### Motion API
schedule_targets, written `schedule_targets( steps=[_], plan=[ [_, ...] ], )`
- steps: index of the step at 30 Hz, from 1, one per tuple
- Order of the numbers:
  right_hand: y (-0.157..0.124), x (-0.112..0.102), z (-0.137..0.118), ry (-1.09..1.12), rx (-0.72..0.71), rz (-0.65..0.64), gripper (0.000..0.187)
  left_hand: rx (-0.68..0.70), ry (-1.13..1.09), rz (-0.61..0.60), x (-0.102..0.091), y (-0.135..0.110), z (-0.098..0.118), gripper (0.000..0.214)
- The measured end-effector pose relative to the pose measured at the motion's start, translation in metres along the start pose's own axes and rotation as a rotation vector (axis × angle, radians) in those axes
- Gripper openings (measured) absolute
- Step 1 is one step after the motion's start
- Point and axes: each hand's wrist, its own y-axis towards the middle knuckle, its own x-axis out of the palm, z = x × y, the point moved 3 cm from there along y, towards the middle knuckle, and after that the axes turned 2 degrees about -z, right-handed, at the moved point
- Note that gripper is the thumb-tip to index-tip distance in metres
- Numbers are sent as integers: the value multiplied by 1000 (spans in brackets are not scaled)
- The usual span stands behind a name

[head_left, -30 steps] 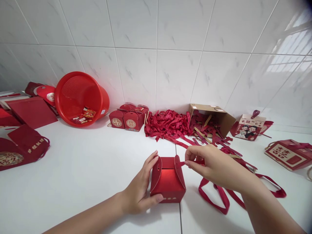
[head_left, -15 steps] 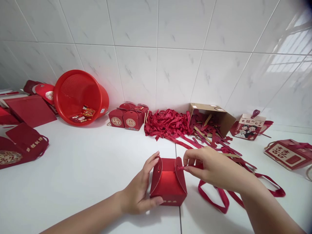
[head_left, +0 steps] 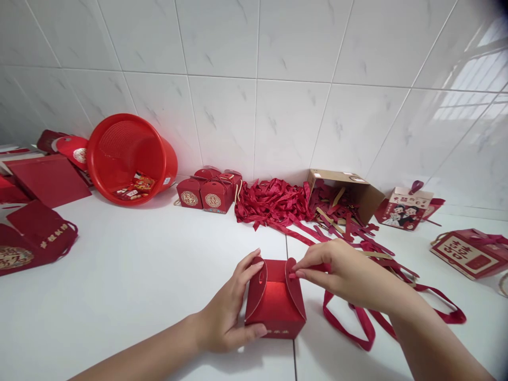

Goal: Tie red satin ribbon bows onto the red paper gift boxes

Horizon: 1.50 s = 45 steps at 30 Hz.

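Note:
A small red gift box [head_left: 278, 306] stands on the white table in front of me, with a curved, holed flap rising on each side and its top partly uncovered. My left hand [head_left: 230, 309] grips its left side, thumb on the front face and fingers along the left flap. Between thumb and forefinger, my right hand [head_left: 331, 270] pinches a dark red ribbon [head_left: 359, 325] at the hole of the right flap. The ribbon's tip shows there, while its length loops over the table beneath my right wrist.
Along the tiled wall stand a tipped red basket [head_left: 169, 159] with small packets, finished red boxes [head_left: 214, 196], a heap of ribbons [head_left: 273, 203] and an open cardboard box [head_left: 371, 198] spilling strips. More boxes [head_left: 470, 251] are at the right; a red box [head_left: 35, 238] lies left.
My right hand has shifted slightly left, bringing the ribbon's tip against the right flap's hole. My left hand keeps its hold on the box, which sits almost where it was.

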Motion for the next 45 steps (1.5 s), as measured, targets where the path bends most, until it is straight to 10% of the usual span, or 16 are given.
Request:
schedule_targets(
  steps=[27, 45],
  plan=[
    [6, 1, 11, 54, 7, 42, 38, -42, -31, 0, -1, 0, -1, 82],
    [13, -4, 10, 104, -341, -335, 15, 66, -45, -40, 2, 0, 2, 88]
  ],
)
